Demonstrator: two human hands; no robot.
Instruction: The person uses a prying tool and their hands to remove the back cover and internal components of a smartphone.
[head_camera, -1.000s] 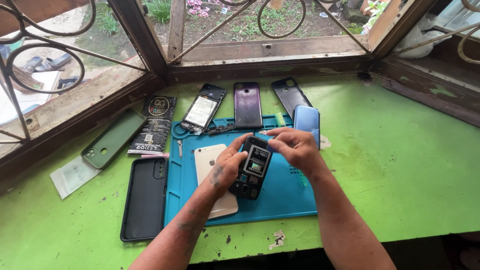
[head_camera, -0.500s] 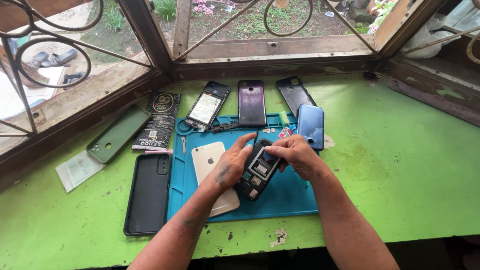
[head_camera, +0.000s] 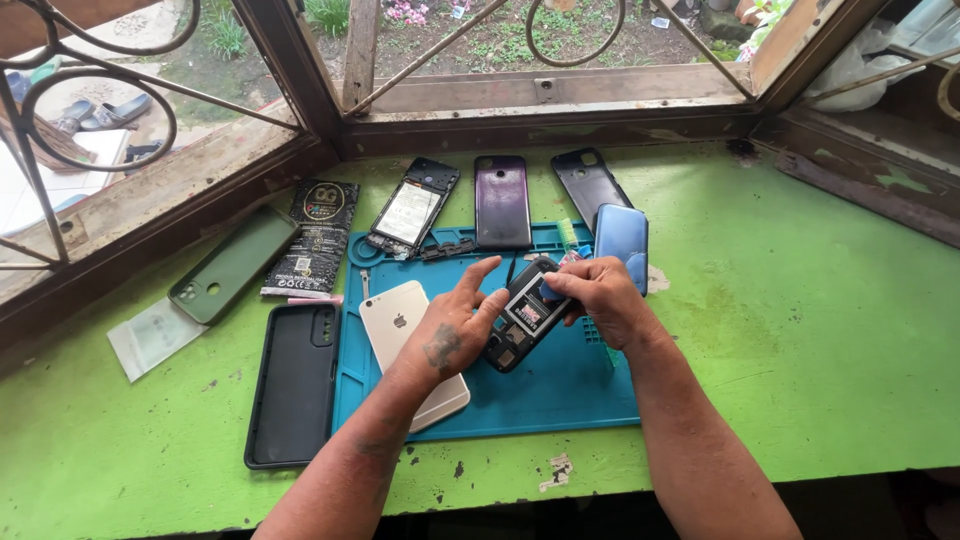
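Head view shows a green table (head_camera: 800, 330) under a barred window, with a blue repair mat (head_camera: 560, 395) on it and phones and cases spread around: a black case (head_camera: 292, 385), a green case (head_camera: 232, 265), a white phone (head_camera: 400, 330) face down on the mat, and a blue phone (head_camera: 622, 240). Above the mat's middle, the left hand (head_camera: 450, 340) and right hand (head_camera: 600, 298) together hold a small opened black phone (head_camera: 522, 315) (its insides exposed), left fingers curled along its side, right fingertips pinched at its top.

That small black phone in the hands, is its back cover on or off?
Off: the small black phone shows bare internals and a label, held between the left hand and right hand.
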